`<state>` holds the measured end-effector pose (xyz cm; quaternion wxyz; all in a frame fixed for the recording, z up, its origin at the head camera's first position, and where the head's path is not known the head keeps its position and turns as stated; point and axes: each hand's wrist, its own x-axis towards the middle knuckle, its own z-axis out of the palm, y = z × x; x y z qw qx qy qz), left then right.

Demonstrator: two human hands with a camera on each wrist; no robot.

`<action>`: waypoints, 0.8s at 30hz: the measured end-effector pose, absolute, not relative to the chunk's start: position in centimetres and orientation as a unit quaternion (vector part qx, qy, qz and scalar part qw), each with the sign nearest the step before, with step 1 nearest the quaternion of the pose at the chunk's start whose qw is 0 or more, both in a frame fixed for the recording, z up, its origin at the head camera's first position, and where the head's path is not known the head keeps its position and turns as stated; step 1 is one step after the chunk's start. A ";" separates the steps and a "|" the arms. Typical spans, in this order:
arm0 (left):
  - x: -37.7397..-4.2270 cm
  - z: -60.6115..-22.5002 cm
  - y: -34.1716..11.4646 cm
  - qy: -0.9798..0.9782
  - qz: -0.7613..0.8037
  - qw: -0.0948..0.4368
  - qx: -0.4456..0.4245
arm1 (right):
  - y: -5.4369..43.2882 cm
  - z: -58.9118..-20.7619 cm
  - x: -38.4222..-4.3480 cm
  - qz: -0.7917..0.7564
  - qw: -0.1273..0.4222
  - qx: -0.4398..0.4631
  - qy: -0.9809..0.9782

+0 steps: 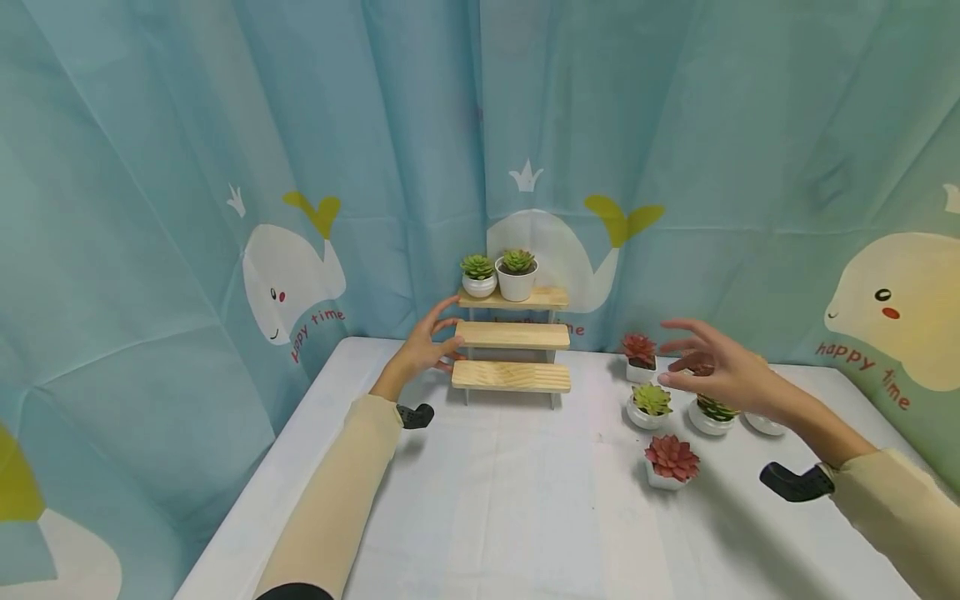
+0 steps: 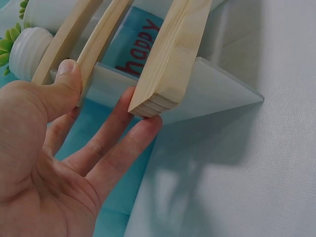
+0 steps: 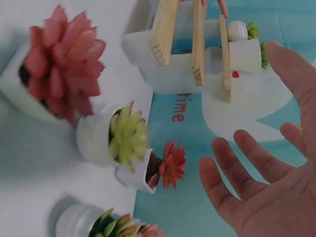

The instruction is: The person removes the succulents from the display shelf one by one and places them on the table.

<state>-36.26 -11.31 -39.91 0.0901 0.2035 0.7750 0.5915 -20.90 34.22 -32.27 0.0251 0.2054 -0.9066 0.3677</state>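
A three-tier wooden step shelf [image 1: 512, 335] with pale side panels stands at the back of the table. My left hand [image 1: 426, 348] is at its left end, fingers spread and touching the plank ends; the thumb [image 2: 68, 74] rests against the middle plank. On the top tier sit a small green succulent in a round white pot [image 1: 478, 277] and a larger potted green succulent [image 1: 517, 277]. Over a group of potted succulents at the right hovers my right hand [image 1: 720, 367], fingers apart, holding nothing. Nearest it are a light green succulent [image 1: 650, 402] and a red succulent [image 1: 639, 350].
Another red succulent [image 1: 672, 457] stands closer to the front. Beneath the right hand are a green succulent [image 1: 714, 410] and a white pot [image 1: 765, 424], partly hidden. A blue whale-print curtain [image 1: 420, 150] hangs behind the white table [image 1: 525, 492].
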 end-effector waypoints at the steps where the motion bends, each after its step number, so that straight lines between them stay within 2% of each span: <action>1: -36.3 -40.0 -11.3 0.774 0.593 0.090 0.202 | 34.0 -32.2 -21.1 0.373 0.023 0.207 -0.904; 24: -36.6 -40.4 -11.2 0.771 0.600 0.089 0.194 | 28.5 -30.5 -27.3 0.407 0.029 0.196 -0.892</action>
